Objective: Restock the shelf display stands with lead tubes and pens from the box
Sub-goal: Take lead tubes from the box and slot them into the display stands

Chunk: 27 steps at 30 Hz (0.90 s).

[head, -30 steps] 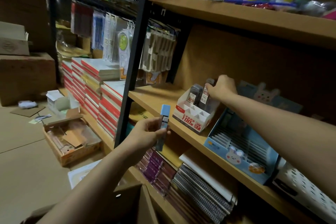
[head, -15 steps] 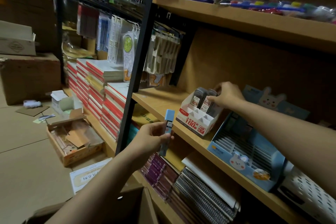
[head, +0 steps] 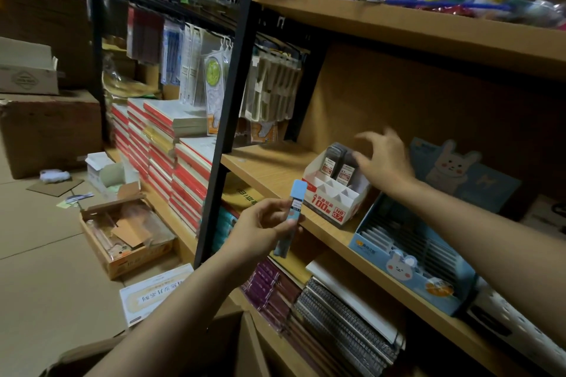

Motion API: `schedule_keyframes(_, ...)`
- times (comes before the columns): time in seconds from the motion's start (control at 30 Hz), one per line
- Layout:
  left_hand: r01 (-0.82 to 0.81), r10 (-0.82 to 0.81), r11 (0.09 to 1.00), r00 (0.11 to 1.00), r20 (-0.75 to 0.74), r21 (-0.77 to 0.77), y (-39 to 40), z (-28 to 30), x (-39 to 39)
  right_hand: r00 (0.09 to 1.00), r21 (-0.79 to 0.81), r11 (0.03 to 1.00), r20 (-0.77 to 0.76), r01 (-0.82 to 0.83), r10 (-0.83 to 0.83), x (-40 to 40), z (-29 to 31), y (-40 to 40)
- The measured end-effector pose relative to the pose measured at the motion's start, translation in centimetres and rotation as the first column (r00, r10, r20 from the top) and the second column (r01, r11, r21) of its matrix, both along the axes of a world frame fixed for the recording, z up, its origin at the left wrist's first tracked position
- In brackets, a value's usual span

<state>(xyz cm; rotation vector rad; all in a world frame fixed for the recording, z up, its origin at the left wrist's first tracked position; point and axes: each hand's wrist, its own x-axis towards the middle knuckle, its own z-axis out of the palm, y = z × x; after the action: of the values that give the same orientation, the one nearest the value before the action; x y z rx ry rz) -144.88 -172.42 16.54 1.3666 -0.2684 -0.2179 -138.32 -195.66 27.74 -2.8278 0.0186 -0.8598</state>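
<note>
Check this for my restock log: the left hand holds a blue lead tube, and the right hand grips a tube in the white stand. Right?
Not quite. In the head view the right hand grips nothing; its fingers are spread open above the white stand. The left hand does hold the blue lead tube.

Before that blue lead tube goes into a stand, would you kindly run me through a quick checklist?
1. Blue lead tube held by left hand: ok, pinched upright.
2. Right hand free: ok, fingers spread, holding nothing.
3. Empty slots in white display stand: ok, front compartments bare.
4. Grey tubes seated: ok, upright in back row.
5. Tube matches white stand's 0.7 label: cannot tell, print too small.
6. Blue rabbit stand has room: cannot tell.
</note>
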Motion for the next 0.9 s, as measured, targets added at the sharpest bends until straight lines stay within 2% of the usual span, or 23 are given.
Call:
schedule_keyframes(0.07, 0.001, -0.001, 1.000, 0.999, 0.042, 0.007, -0.4, 0.4, -0.3, 0.982, 0.239, 0.953, 0.015, -0.187, 0.189, -2.9, 0.3, 1.3)
schedule_keyframes(0.1, 0.009, -0.010, 1.000, 0.997, 0.072, 0.014, -0.6, 0.5, -0.5, 0.950, 0.354, 0.895, -0.050, -0.272, 0.308, -4.7, 0.0, 2.1)
schedule_keyframes(0.17, 0.037, -0.040, 0.999, 0.991, 0.130, 0.024, -1.5, 0.7, -1.0, 0.872, 0.486, 0.816, -0.194, -0.312, 0.449, -8.3, -1.5, 3.3)
schedule_keyframes(0.2, 0.055, -0.059, 0.998, 0.986, 0.158, 0.029, -2.1, 0.8, -1.3, 0.863, 0.513, 0.801, -0.204, -0.307, 0.462, -9.8, -2.2, 3.6)
schedule_keyframes(0.3, 0.121, -0.120, 0.993, 0.967, 0.226, 0.011, -4.1, 1.0, -2.3, 0.920, 0.589, 0.767, -0.095, -0.255, 0.379, -12.3, -2.5, 3.0)
schedule_keyframes(0.47, 0.142, -0.135, 0.990, 0.936, 0.325, 0.004, -8.2, 0.8, -4.0, 0.933, 0.517, 0.836, -0.176, -0.184, 0.314, -15.2, 0.4, -0.2)
schedule_keyframes(0.5, 0.117, -0.122, 0.993, 0.921, 0.369, 0.035, -9.0, 0.5, -4.3, 0.942, 0.506, 0.844, -0.162, -0.176, 0.293, -15.7, 1.2, -1.0)
schedule_keyframes(0.57, 0.015, -0.133, 0.975, 0.839, 0.528, 0.222, -10.1, -0.1, -4.6, 0.977, 0.454, 0.883, -0.103, -0.120, 0.186, -16.1, 3.3, -3.3)
schedule_keyframes(0.63, -0.110, -0.235, 0.892, 0.717, 0.657, 0.439, -10.5, -0.9, -4.7, 0.998, 0.260, 0.966, -0.053, -0.006, 0.020, -16.3, 5.3, -6.1)
schedule_keyframes(0.73, -0.175, -0.410, 0.744, 0.643, 0.647, 0.645, -10.7, -2.6, -4.5, 0.990, 0.044, 0.990, -0.056, 0.135, -0.133, -16.1, 5.5, -9.0)
schedule_keyframes(0.8, -0.213, -0.449, 0.688, 0.625, 0.638, 0.694, -10.8, -3.4, -4.3, 0.988, 0.000, 0.990, -0.060, 0.144, -0.143, -15.7, 4.1, -9.9)
schedule_keyframes(0.9, -0.293, -0.440, 0.659, 0.597, 0.671, 0.693, -10.8, -3.9, -4.0, 0.993, -0.011, 0.993, -0.023, 0.114, -0.114, -14.9, 2.2, -10.4)
